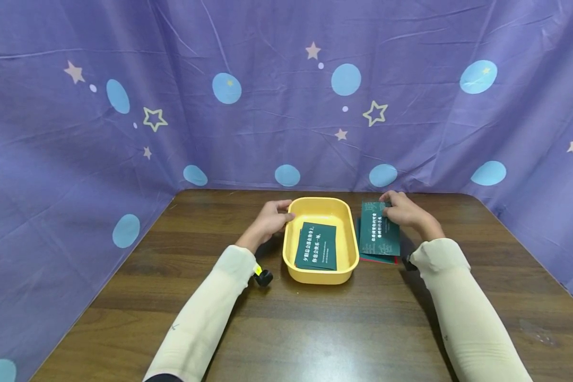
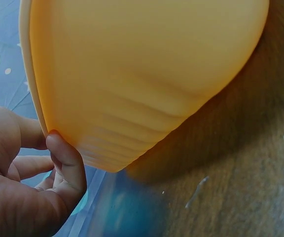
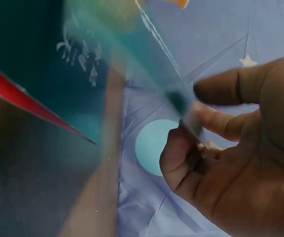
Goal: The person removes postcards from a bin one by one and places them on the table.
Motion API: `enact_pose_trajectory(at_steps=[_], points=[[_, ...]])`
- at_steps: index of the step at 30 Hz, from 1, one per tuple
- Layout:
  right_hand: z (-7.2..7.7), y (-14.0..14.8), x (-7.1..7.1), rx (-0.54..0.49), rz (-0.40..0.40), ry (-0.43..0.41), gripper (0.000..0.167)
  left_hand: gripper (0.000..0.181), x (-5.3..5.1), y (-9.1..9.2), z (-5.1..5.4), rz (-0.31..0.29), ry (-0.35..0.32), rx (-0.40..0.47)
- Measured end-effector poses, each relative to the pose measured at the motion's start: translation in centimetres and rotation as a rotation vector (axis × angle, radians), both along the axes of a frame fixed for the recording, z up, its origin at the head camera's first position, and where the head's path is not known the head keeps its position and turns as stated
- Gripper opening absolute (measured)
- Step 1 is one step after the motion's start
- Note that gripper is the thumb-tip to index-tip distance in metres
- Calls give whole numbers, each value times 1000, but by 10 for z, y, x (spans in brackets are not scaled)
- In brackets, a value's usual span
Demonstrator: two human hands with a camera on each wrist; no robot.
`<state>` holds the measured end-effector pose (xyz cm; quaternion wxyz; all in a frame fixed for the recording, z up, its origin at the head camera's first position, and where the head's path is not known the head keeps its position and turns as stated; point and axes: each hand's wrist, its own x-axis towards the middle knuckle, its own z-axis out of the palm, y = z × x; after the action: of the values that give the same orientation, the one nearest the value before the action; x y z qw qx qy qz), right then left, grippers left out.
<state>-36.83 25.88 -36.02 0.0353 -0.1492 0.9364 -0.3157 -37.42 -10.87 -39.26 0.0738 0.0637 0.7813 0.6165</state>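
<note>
A yellow tray (image 1: 320, 277) stands on the table with dark green cards (image 1: 317, 246) bearing white writing inside it. My left hand (image 1: 269, 220) holds the tray's left rim; the left wrist view shows thumb and fingers of that hand (image 2: 33, 173) pinching the tray edge (image 2: 147, 74). Right of the tray, my right hand (image 1: 406, 211) pinches a green card (image 1: 379, 231) by its upper right side, above other cards, one with a red edge (image 1: 389, 260). In the right wrist view the card is blurred, its corner between the fingers of the hand (image 3: 245, 143).
The brown wooden table (image 1: 286, 329) reaches back to a purple curtain (image 1: 277, 95) with blue dots and stars. A small black object with a yellow part (image 1: 264, 277) is at the left wrist.
</note>
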Motion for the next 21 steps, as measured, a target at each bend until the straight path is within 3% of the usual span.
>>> enact_pose_trajectory(at_steps=[10,21], points=[[-7,3,-2,120,54,-42,78,57,-1,0,2,4,5,-6],[-13,0,-1,187,61,-100,75,58,0,0,1,-8,-17,1]])
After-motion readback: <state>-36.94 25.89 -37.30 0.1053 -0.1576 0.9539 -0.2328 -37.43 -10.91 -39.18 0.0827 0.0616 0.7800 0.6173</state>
